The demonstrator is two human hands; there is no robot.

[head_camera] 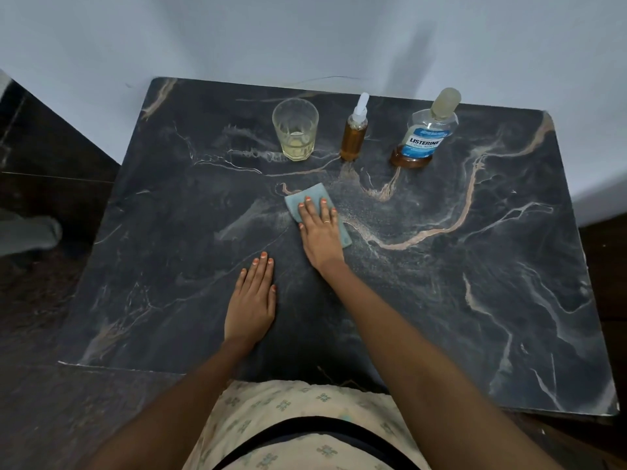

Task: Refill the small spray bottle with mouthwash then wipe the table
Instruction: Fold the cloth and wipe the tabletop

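On the dark marble table (475, 300) my right hand (320, 234) presses flat on a pale blue cloth (307, 195) near the middle. A damp, streaked patch shows around the cloth. My left hand (252, 300) rests flat on the table, nearer me, holding nothing. At the back stand the small spray bottle (354, 134), filled with amber liquid and capped, and to its right the mouthwash bottle (424, 130) with a blue label and a little amber liquid at the bottom.
A clear glass (296, 128) with a little pale liquid stands left of the spray bottle. A pale wall rises right behind the table. Dark floor lies to the left, with a grey object (27, 234) on it.
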